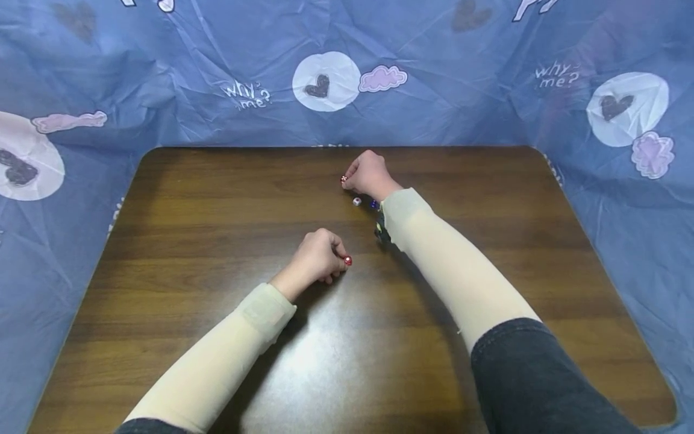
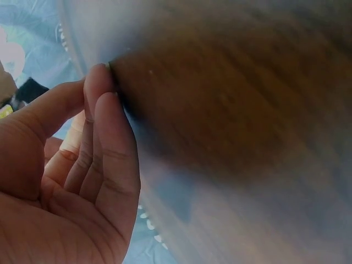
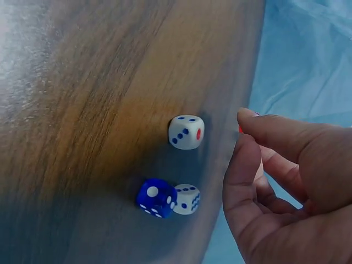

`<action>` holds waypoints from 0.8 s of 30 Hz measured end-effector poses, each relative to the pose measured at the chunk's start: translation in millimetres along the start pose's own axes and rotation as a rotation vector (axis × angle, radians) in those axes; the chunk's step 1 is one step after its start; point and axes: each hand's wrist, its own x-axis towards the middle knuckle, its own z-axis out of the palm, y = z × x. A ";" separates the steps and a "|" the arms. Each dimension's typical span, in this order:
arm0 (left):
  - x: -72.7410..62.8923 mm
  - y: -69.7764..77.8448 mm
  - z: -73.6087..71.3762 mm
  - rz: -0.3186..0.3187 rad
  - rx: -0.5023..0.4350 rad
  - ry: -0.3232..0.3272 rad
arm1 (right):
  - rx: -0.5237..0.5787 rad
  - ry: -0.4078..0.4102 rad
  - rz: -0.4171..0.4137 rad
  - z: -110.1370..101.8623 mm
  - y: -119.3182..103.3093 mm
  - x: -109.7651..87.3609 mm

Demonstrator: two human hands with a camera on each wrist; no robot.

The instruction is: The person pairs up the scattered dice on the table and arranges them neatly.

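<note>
On the dark brown wooden desk [image 1: 217, 241], the left hand [image 1: 317, 258] is curling its fingers, pinching a small red die [image 1: 347, 260] near the middle. Farther away, the right hand [image 1: 368, 175] is pinching another red die [image 1: 344, 179], with a white die [image 3: 186, 132], a blue die [image 3: 157, 197] and a second white die [image 3: 187, 199] lying just beside it.

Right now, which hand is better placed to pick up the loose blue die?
Right hand: the blue die lies just beside it, though its fingers already pinch a red die. Left hand is farther off.
</note>
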 end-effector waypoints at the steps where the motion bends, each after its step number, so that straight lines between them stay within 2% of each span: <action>1: 0.0 0.4 -0.2 -0.001 -0.001 0.002 | 0.001 0.001 0.000 -1.2 -0.1 -1.5; 11: -0.3 0.9 -1.0 -0.007 -0.015 -0.002 | 0.117 -0.090 -0.009 -12.7 3.8 -33.9; 17: 0.4 -1.1 -3.0 -0.013 -0.025 0.010 | 0.108 -0.124 -0.050 -10.1 9.7 -56.3; 24: 0.5 -0.5 -0.5 -0.005 -0.022 -0.001 | 0.057 -0.143 -0.105 -5.0 28.1 -90.1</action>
